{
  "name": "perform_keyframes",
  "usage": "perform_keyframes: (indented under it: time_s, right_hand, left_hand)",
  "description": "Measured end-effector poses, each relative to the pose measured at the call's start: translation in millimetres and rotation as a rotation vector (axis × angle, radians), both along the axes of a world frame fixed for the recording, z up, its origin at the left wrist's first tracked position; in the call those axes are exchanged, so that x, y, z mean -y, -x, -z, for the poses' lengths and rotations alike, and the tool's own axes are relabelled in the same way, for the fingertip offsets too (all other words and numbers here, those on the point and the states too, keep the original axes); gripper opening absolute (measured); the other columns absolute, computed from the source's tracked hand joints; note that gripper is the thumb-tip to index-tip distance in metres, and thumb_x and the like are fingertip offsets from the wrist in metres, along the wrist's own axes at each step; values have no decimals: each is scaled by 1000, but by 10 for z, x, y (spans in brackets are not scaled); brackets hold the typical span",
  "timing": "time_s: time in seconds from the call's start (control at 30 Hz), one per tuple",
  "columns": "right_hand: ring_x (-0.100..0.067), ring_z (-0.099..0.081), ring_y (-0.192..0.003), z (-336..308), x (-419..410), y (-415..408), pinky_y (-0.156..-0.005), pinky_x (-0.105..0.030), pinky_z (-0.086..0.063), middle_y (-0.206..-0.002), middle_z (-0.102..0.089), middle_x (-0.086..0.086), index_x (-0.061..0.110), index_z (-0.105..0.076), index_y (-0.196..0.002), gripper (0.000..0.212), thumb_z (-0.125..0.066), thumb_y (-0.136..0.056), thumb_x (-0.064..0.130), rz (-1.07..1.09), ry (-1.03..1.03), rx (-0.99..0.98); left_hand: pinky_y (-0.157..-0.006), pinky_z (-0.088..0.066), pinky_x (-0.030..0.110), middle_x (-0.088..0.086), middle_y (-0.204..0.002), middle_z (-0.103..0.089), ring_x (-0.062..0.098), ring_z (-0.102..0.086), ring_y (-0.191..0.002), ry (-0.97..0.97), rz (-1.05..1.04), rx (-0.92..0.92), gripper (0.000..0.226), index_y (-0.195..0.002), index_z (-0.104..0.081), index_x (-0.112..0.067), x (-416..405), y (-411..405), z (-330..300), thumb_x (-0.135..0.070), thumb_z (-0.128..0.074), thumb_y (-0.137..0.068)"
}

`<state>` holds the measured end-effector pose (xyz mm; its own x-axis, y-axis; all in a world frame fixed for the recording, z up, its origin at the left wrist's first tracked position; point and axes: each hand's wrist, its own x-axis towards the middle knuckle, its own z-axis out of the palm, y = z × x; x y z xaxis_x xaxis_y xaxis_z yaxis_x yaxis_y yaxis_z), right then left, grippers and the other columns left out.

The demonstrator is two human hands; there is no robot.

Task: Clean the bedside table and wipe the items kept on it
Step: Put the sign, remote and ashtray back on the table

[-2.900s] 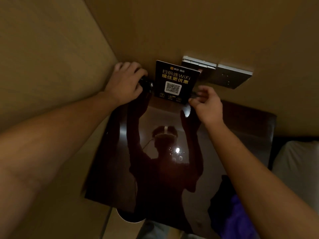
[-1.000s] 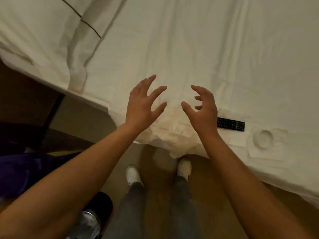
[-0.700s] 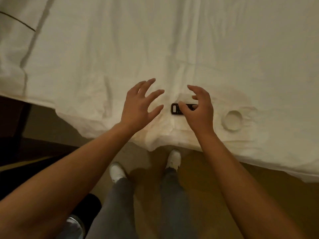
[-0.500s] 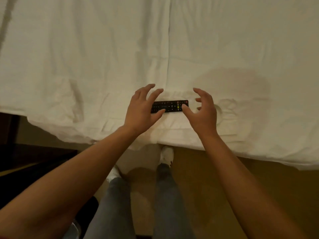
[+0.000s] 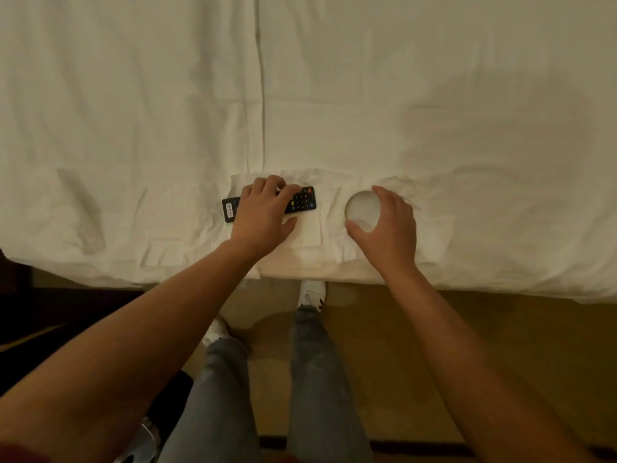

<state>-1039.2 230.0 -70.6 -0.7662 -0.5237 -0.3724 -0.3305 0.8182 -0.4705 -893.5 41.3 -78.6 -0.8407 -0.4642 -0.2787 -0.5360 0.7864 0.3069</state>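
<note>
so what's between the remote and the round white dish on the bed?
Head view: only rumpled white bedding between the remote and round white dish; no other object there.

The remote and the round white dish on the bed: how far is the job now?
Done: nothing shows wiped. In hand: the left hand lies over the remote; the right hand curls around the white dish, both on the bed sheet. Left: wiping; no cloth and no bedside table are in view.

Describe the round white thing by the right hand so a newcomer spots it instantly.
Start at the white bed and follow its near edge to the person's two hands. The right hand curls around a small round white dish lying on the sheet. It is pale and circular, unlike the long black remote under the left hand.
</note>
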Motion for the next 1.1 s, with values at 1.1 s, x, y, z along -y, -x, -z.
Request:
perform_keyframes:
  time_s: [1.1]
  right_hand:
    - [-31,-54,-119,-688,1625,-1404,-77,-33,-42,-136,-44,-7,22,-39,-141,96,-80,-61,53,-147,65,-144]
  left_hand:
    - [-94,-47,51,18,-129,-60,39,-55,-114,27,-150,-203,55,-144,-55,-12,1245,-1680,-808,-17,-72,-92]
